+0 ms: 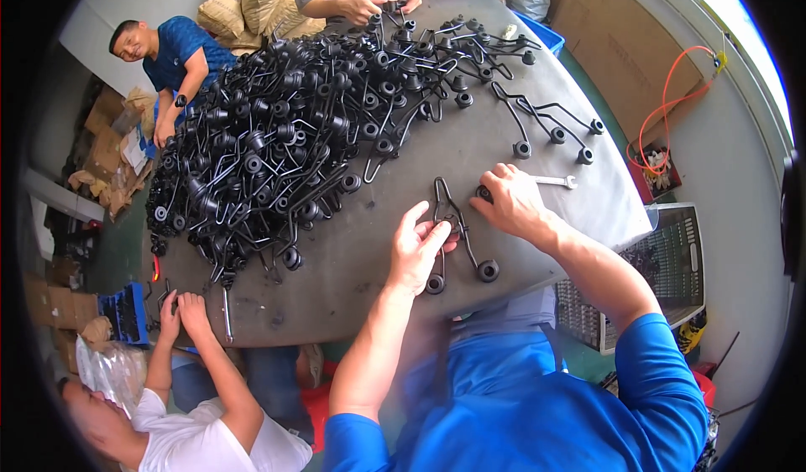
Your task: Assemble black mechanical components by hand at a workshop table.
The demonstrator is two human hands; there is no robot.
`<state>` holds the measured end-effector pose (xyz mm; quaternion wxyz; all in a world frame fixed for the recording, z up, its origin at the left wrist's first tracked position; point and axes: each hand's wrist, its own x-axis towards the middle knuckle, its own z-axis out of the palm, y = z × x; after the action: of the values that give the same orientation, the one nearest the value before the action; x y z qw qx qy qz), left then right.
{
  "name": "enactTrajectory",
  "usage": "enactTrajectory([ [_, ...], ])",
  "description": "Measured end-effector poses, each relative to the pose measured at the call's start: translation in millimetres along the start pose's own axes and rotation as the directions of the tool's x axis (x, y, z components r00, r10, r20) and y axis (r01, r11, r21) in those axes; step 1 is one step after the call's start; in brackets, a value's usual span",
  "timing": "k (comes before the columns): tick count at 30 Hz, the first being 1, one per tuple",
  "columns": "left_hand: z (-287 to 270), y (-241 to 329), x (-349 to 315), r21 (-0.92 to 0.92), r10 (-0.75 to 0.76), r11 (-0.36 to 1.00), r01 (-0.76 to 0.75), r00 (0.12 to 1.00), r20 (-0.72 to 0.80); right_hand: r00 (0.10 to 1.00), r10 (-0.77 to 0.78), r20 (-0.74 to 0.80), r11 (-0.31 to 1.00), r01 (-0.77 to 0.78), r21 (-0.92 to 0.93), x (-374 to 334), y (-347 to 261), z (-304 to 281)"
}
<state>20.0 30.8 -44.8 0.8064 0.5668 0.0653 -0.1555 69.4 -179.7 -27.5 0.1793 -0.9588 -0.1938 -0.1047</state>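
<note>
Near the table's front edge, my left hand (pixel 420 247) pinches a bent black wire bracket (pixel 444 193) between thumb and fingers. Two black rubber bushings (pixel 488 271) sit on the bracket's near ends, close to the table top. Just to the right, my right hand (pixel 514 200) is curled round a small black rubber bushing (pixel 484 192), apart from the bracket; the fingers partly cover it. Beyond my right hand lies a silver open-end wrench (pixel 556 182).
A big heap of black wire brackets (pixel 277 136) covers the table's left and middle. Several brackets (pixel 546 124) lie apart at the far right. Three co-workers stand or sit around the table (pixel 588 212). A grey plastic crate (pixel 680 262) is beside its right edge; a long metal tool (pixel 227 314) lies front left.
</note>
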Motion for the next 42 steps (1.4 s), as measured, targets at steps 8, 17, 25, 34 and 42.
enactTrajectory([
  [8,-2.6,-3.0,1.1,-0.033,0.035,0.999,-0.035,0.999,0.022,0.997,0.067,0.025,0.985,-0.070,0.160,9.9,17.9,7.8],
  [17,-15.6,-4.7,6.9,-0.147,0.039,0.989,-0.020,0.991,0.128,0.868,0.261,0.423,0.079,-0.455,0.887,-18.6,-8.8,3.8],
  [25,-17.5,-0.2,7.7,-0.150,0.026,0.989,-0.005,0.990,0.141,0.837,0.344,0.426,0.309,-0.529,0.790,-31.4,-30.4,5.6],
  [34,-1.9,20.2,8.2,0.128,-0.062,0.990,0.064,0.998,-0.018,0.889,0.340,0.308,0.376,-0.429,0.821,-38.0,-46.5,-0.3],
  [42,2.1,15.0,12.5,0.279,0.004,0.960,0.008,0.999,-0.043,0.983,0.180,0.034,0.658,-0.146,0.739,-62.0,-58.3,7.8],
])
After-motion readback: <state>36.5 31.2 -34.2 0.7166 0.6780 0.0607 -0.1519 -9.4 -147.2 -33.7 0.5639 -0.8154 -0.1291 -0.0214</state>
